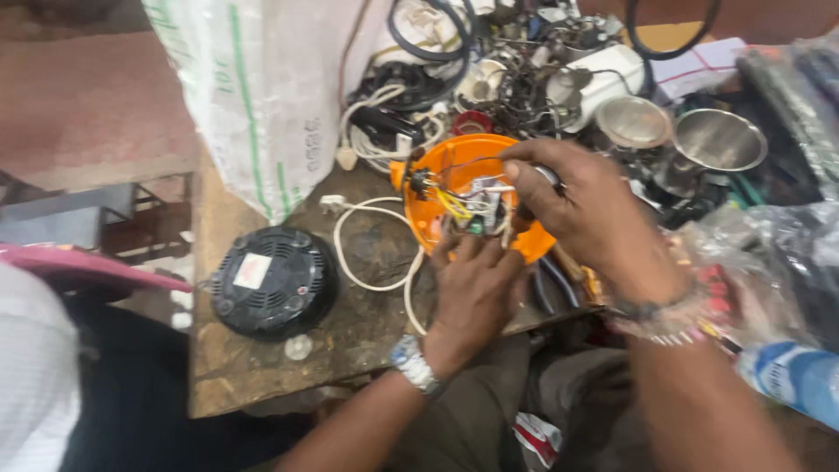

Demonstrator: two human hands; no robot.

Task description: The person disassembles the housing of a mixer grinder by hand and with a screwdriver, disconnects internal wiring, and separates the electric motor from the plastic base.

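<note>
**Ana:** Head view is showing the orange appliance housing (437,170) tipped on edge at the middle of the wooden workbench (262,376), its open underside facing the person, with yellow, black and white wires (463,203) spilling out of it.

**Ben:** The left hand (472,293) is bracing it from below, fingers curled up against the lower rim. The right hand (572,205) is closing around a small metal part at the top edge; I cannot tell exactly what it is, since the picture is blurring there.

**Ana:** It is looking like a light, stiff plastic shell, I'd judge, smooth enough to slip. The rim is the sound place to be gripping; those thin wires are looking fragile.

**Ben:** As for direction, it's round, so no real long axis; its open face is pointing toward the camera and slightly left.

**Ana:** Outward now: a white power cord (367,253) is looping off to the left, and a black vented base cover (273,281) is lying near the bench's left edge. Behind, cables are tangling beside steel cups (717,138), and a white sack (253,87) is standing at the back left.
</note>
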